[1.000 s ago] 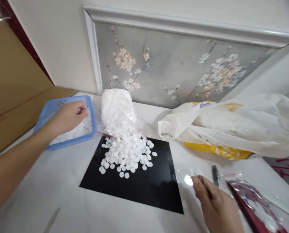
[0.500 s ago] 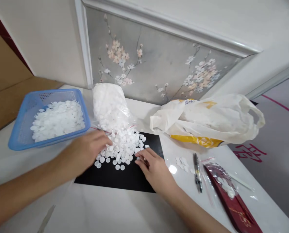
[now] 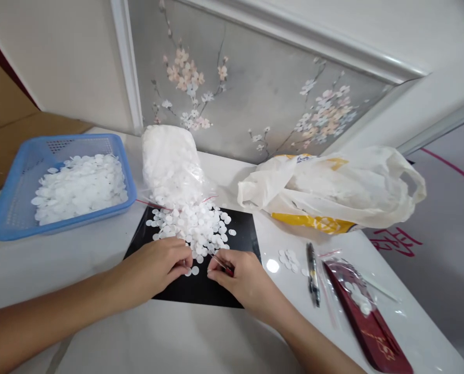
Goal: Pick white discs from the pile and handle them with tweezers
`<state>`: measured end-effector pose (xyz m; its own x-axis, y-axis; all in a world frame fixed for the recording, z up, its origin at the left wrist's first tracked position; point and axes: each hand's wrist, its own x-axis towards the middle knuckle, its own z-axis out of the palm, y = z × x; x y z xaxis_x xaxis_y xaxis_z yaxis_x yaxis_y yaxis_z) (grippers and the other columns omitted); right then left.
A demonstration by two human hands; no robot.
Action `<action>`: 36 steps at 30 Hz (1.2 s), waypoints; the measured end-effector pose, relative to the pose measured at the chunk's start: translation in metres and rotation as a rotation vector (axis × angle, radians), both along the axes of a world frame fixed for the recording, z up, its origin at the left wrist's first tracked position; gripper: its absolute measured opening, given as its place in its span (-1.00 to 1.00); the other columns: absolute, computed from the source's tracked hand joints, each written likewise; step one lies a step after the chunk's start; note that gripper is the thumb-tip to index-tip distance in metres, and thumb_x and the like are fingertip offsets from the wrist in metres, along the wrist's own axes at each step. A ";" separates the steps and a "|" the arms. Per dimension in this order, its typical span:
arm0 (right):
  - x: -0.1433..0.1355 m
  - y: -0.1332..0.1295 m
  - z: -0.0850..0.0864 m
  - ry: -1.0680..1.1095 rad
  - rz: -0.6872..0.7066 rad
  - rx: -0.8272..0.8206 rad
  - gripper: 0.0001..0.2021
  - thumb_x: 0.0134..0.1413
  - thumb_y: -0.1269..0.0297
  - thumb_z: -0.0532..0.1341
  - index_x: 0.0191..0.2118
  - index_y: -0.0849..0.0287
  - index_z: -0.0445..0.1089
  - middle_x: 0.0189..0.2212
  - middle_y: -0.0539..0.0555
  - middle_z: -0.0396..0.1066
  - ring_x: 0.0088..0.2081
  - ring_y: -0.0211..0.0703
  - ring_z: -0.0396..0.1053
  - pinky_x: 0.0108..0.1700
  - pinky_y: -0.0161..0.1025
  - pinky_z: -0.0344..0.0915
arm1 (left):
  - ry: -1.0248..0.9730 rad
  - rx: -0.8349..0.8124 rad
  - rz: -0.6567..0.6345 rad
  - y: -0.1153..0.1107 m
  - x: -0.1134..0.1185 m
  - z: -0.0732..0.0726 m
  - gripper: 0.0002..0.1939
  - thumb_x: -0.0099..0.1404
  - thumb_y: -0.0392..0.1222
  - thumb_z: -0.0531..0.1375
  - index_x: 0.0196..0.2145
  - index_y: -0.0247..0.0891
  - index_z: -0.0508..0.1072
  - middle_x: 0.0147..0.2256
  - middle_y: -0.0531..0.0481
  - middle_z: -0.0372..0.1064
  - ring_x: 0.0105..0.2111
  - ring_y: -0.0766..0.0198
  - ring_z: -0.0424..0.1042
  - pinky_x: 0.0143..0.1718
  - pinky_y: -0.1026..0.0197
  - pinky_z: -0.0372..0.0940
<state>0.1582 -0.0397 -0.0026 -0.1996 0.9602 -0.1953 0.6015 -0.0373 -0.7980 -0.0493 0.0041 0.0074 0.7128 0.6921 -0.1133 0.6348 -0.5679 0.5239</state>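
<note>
Our blue basket (image 3: 11,192) stood part-filled, white discs (image 3: 200,223) lay heaped on the black sheet (image 3: 196,292), our right hand (image 3: 247,278) pinched a thin object (image 3: 219,261), and we couldn't tell our left hand (image 3: 157,265)'s grip.

Basket (image 3: 66,224) toward counter's left edge: light blue, pierced with pattern of small holes. Discs (image 3: 81,189) inside: white. Pile (image 3: 196,223) on sheet (image 3: 200,293): white against plain black. Clear bag (image 3: 167,156): white contents, thin red line at mouth. Carrier bag (image 3: 313,200) at counter's back edge: white, yellow band with white print, blue lettering. Pen (image 3: 313,272): black and silvery. Sleeve (image 3: 360,327) toward counter's right edge: deep red, gold characters. Counter (image 3: 169,343): glossy white. Panel (image 3: 263,88): grey, peach, white and pale-blue blossoms.
</note>
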 end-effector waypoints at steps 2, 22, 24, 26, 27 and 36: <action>0.005 -0.004 0.004 0.009 -0.010 -0.106 -0.90 -0.02 0.46 0.22 -0.48 0.15 0.42 -0.60 -0.11 0.27 -0.53 -0.31 0.14 -0.47 -0.36 0.05 | -0.020 -0.011 -0.017 0.000 0.000 0.002 -0.86 0.30 -0.34 0.11 -0.41 -0.21 0.40 -0.39 0.07 0.37 -0.36 0.26 0.34 -0.36 0.27 0.12; 0.023 0.008 -0.020 -0.180 -0.041 0.277 -0.91 0.06 0.45 0.23 -0.32 0.11 0.38 -0.38 -0.02 0.34 -0.46 -0.24 0.31 -0.39 -0.31 0.24 | -0.109 0.032 -0.042 0.007 0.032 0.002 -0.81 0.29 -0.39 0.05 -0.44 -0.22 0.35 -0.38 0.06 0.30 -0.37 0.26 0.31 -0.34 0.23 0.16; 0.022 0.008 -0.021 -0.256 -0.007 0.326 -0.87 0.03 0.51 0.19 -0.37 0.12 0.37 -0.39 -0.01 0.33 -0.48 -0.25 0.28 -0.43 -0.31 0.20 | -0.216 -0.130 0.063 0.003 0.035 0.003 -0.85 0.28 -0.34 0.08 -0.44 -0.20 0.35 -0.38 0.07 0.33 -0.38 0.27 0.34 -0.35 0.23 0.21; 0.024 0.009 -0.020 -0.248 -0.003 0.358 -0.83 0.00 0.56 0.16 -0.44 0.12 0.34 -0.42 -0.02 0.31 -0.50 -0.26 0.26 -0.44 -0.32 0.18 | -0.338 -0.418 0.207 0.001 0.036 0.003 -0.91 0.27 -0.26 0.11 -0.42 -0.19 0.33 -0.37 0.08 0.42 -0.38 0.27 0.42 -0.34 0.23 0.29; 0.025 0.009 -0.019 -0.213 -0.017 0.355 -0.82 0.00 0.56 0.15 -0.46 0.12 0.34 -0.44 -0.03 0.30 -0.50 -0.27 0.25 -0.44 -0.33 0.18 | -0.396 -0.572 0.274 0.000 0.036 0.002 -0.92 0.27 -0.21 0.14 -0.40 -0.18 0.32 -0.36 0.07 0.46 -0.37 0.26 0.47 -0.32 0.21 0.33; 0.037 0.008 -0.012 -0.033 -0.131 0.235 -0.83 0.23 0.35 0.11 -0.34 0.13 0.42 -0.38 0.02 0.42 -0.42 -0.23 0.34 -0.37 -0.31 0.24 | -0.552 -1.036 0.472 0.009 0.032 0.000 -0.76 0.30 -0.08 0.17 -0.12 -0.21 0.38 -0.15 -0.09 0.55 -0.09 0.14 0.53 -0.03 0.13 0.36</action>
